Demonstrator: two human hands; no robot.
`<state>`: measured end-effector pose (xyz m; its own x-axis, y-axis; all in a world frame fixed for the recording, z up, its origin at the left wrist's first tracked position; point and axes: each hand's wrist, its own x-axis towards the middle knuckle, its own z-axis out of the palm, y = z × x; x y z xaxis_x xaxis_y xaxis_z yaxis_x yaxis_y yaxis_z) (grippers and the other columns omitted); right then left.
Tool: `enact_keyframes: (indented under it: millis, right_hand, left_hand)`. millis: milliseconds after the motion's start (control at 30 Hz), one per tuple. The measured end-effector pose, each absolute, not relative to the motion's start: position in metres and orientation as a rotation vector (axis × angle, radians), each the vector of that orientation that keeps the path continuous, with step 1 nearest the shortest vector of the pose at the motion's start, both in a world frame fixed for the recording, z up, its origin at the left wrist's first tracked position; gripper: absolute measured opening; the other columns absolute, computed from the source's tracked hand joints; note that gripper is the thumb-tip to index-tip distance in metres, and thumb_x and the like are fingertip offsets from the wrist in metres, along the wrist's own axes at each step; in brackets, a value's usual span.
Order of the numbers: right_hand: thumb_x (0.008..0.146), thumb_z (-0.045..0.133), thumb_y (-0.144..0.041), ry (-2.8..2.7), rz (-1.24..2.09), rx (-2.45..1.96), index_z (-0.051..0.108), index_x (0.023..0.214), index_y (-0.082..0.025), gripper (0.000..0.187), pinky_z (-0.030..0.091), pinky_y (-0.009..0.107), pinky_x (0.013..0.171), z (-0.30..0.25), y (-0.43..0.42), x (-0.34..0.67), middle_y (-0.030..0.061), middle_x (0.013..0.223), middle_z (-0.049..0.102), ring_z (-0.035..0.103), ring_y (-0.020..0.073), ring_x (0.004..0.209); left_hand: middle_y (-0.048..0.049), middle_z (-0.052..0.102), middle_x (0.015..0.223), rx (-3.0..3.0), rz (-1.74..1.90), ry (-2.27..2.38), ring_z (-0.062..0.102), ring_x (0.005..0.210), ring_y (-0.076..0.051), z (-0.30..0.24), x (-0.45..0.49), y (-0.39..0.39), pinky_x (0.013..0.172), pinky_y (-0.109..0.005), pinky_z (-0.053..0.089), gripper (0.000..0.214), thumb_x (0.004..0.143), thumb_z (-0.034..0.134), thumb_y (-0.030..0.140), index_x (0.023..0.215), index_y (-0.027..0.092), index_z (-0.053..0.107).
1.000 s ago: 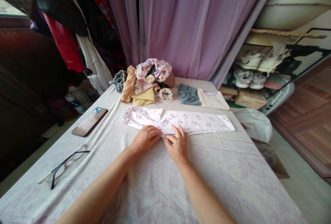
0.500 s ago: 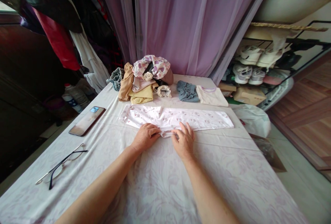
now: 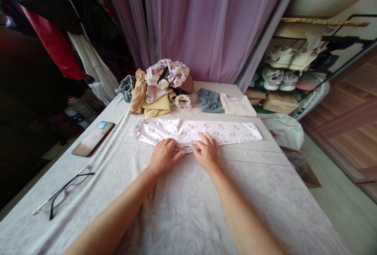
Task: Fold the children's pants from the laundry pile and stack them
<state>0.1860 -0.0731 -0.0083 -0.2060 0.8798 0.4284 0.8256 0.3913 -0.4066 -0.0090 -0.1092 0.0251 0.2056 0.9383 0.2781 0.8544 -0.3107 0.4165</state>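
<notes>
A pair of white pants [image 3: 232, 130] with a small pinkish print lies folded into a long strip across the table. At its near edge, left of the middle, my left hand [image 3: 165, 155] rests with fingers bent over the cloth and thumb apart from them. My right hand [image 3: 207, 152] lies just beside it, fingers spread on the fabric. Between the two hands the near edge is slightly bunched. The fingertips of my left hand are partly hidden behind the hand.
Behind lies a heap of crumpled clothes [image 3: 157, 105]. To its right are folded blue-grey shorts [image 3: 209, 101] and a cream shirt [image 3: 238, 106]. A phone [image 3: 93, 139] and eyeglasses [image 3: 63, 192] lie on the table's left side. A purple curtain [image 3: 200, 27] hangs behind; shoes [image 3: 272, 78] stand on a rack at right.
The bunched near edge of the pants lies flatter. My left thumb has moved away from its fingers, and the raised fingers of my right hand have come down onto the cloth. The view shifted slightly.
</notes>
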Motion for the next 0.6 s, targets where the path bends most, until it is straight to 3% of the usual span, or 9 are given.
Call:
enact_keyframes:
  millis: [100,467,600]
  right_hand:
    - [0.086,0.060,-0.026,-2.053,0.155,-1.447,0.073,0.079,-0.026,0.015,0.027,0.054,0.108,-0.010,-0.067,0.187,0.0058,0.128,0.064,0.042,0.0311,0.133]
    - [0.089,0.057,-0.027,-1.954,0.163,-1.377,0.068,0.074,-0.024,0.019,0.027,0.051,0.107,-0.019,-0.062,0.184,0.0062,0.119,0.069,0.047,0.0289,0.129]
    - [0.089,0.056,-0.025,-1.939,0.167,-1.378,0.067,0.079,-0.024,0.015,0.026,0.051,0.108,-0.017,-0.064,0.183,0.0069,0.120,0.069,0.047,0.0287,0.129]
  left_hand:
    - [-0.0059,0.068,0.093,2.286,0.668,1.855,0.063,0.089,-0.023,0.028,0.000,-0.108,0.081,-0.035,0.047,0.026,0.086,0.063,0.045,0.084,0.020,0.065]
    - [-0.0040,0.070,0.092,2.152,0.715,1.984,0.063,0.089,-0.023,0.028,0.012,-0.107,0.083,-0.036,0.047,0.004,0.082,0.061,0.020,0.078,0.021,0.064]
    - [-0.0042,0.069,0.102,2.287,0.866,1.827,0.062,0.097,-0.022,0.020,0.003,-0.112,0.095,-0.041,0.043,0.006,0.079,0.062,0.015,0.080,0.021,0.064]
